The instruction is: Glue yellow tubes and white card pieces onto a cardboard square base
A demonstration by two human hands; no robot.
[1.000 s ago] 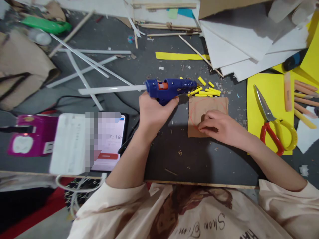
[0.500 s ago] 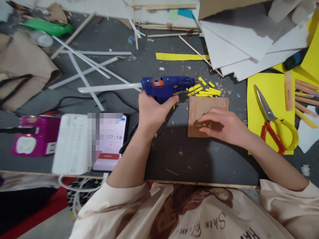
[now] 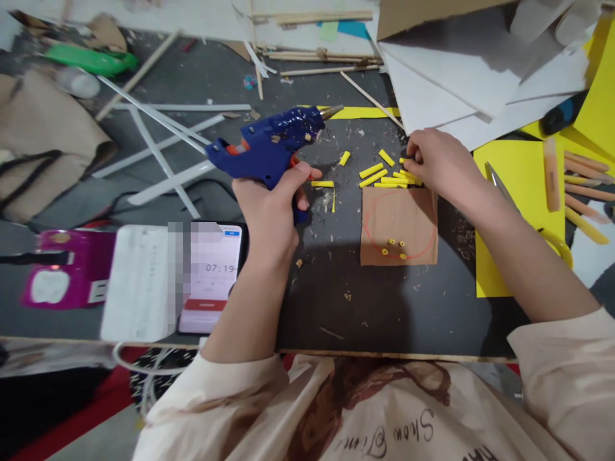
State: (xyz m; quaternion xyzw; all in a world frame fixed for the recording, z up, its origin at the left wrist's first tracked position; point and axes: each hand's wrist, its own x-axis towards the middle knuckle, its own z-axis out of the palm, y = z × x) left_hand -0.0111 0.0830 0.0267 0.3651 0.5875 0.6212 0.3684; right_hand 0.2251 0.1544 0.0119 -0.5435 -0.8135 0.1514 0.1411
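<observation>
**On the dark table: glue gun lifted, fingers at the cut pieces**

Nearest the body, a bare stretch of the table [image 3: 360, 307] is lying between the person's two sleeves, with a phone [image 3: 216, 282] showing a lit screen off to the left. Just beyond, a cardboard square [image 3: 384, 214] is lying flat, marked with a red circle [image 3: 366, 224]. Four small yellow stubs [image 3: 394, 248] are sitting close together inside the circle's near edge; the rest of the ring is showing bare cardboard, so the filling appears only just begun and most of it seems left to do.

Left of the square, the left hand [image 3: 269, 214] is gripping the handle of a blue glue gun [image 3: 271, 144], fingers wrapped tight. The gun is being held clear of the table, its nozzle pointing up and away from the cardboard.

Beyond the square's far edge, loose yellow pieces [image 3: 384, 176] are lying in a small heap, a few strays scattered towards the gun. The right hand [image 3: 439, 160] is resting at the heap's far right end with fingers bunched narrowly; whether they are pinching a piece cannot be told.

Farther off, a yellow paper strip [image 3: 365, 113], clear glue rods [image 3: 158, 121] and stacked white boards [image 3: 456, 77] are crowding the back.
</observation>
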